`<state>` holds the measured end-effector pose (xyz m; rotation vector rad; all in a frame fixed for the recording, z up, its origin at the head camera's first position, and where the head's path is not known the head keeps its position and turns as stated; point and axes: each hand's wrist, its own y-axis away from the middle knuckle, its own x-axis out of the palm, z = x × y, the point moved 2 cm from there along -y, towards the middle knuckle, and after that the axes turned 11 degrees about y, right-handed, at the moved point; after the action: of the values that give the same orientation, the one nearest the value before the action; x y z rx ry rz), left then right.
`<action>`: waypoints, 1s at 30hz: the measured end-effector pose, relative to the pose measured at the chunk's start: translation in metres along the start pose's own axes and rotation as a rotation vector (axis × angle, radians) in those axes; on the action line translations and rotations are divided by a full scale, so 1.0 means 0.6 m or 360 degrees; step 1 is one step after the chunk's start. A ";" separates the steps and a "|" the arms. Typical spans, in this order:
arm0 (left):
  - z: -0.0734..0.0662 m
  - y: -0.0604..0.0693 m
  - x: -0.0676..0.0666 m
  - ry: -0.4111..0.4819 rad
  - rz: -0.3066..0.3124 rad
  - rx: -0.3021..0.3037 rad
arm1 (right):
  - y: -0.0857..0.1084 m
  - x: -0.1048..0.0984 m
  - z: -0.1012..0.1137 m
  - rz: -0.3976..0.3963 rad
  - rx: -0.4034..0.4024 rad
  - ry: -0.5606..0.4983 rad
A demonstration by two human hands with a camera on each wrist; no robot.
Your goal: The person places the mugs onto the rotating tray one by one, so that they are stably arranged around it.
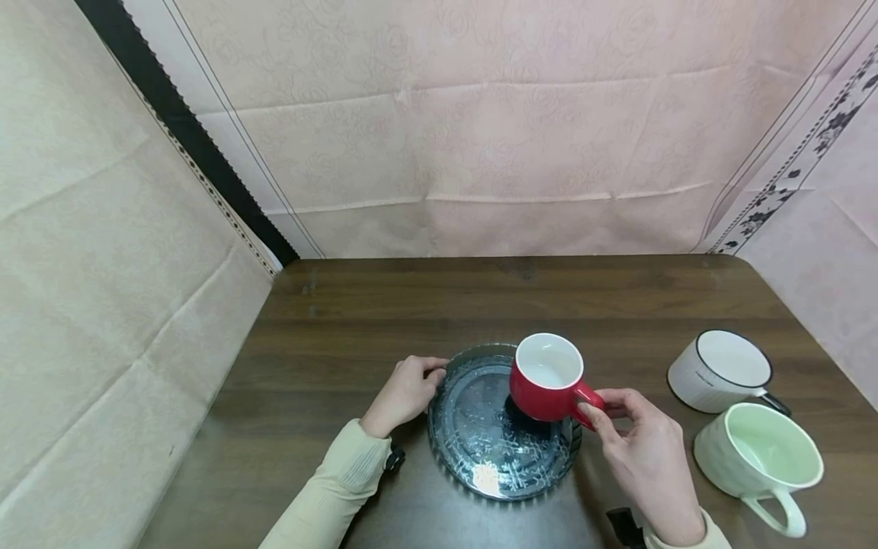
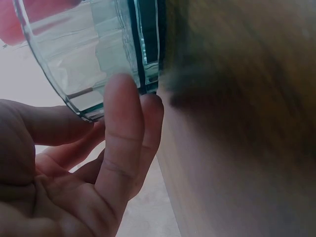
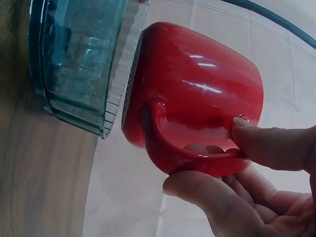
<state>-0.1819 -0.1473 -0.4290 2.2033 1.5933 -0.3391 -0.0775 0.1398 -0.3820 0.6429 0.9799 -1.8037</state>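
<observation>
A red mug (image 1: 546, 396) with a white inside is held over the right part of a round glass dish (image 1: 480, 450). My right hand (image 1: 648, 457) pinches its handle between thumb and fingers. In the right wrist view the red mug (image 3: 197, 84) is beside the rim of the glass dish (image 3: 84, 59), and the right hand (image 3: 247, 182) grips the handle. My left hand (image 1: 406, 393) holds the dish's left rim. The left wrist view shows the left hand (image 2: 98, 158) with its thumb and fingers at the wall of the glass dish (image 2: 108, 44).
On the wooden table (image 1: 329, 328), to the right of my right hand, stand a white mug (image 1: 706, 381) with a dark rim and a pale green mug (image 1: 741, 457), its handle toward me. Cloth walls (image 1: 480, 152) surround the table's back and sides.
</observation>
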 end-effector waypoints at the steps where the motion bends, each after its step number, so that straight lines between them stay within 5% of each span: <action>1: 0.000 0.000 0.000 0.0000 0.0002 0.0002 | 0.000 0.001 0.000 -0.0003 0.0000 0.0004; 30: 0.000 -0.003 -0.001 -0.0020 0.0004 0.0036 | -0.001 0.021 -0.005 0.0086 0.0042 -0.0021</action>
<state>-0.1837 -0.1473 -0.4294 2.2152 1.5876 -0.3714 -0.0833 0.1360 -0.3931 0.6671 0.9231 -1.7740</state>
